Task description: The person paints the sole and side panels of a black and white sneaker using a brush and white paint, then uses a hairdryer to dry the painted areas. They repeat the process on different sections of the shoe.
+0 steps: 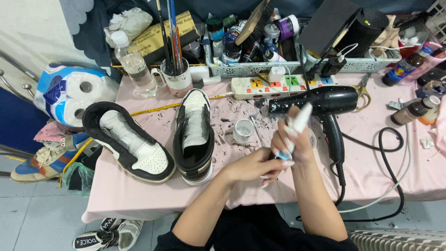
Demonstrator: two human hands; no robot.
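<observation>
My right hand (290,142) is closed around a white marker-like pen (299,120), held upright over the pink tabletop (139,190). My left hand (258,166) reaches across and touches the pen's lower end with its fingertips, which meet the right hand's fingers there. Two black-and-white high-top sneakers lie to the left: one (127,142) flat and angled, the other (194,137) nearer my hands. A small open jar (243,131) stands just left of my hands. A black hair dryer (325,104) lies right behind them.
A power strip (283,85) and a white basket (260,69) of paint bottles line the back. A mug of brushes (176,76) and a water bottle (134,65) stand at back left. Toilet rolls (69,93) and more shoes (46,160) sit off the left edge. Cables (390,153) loop at right.
</observation>
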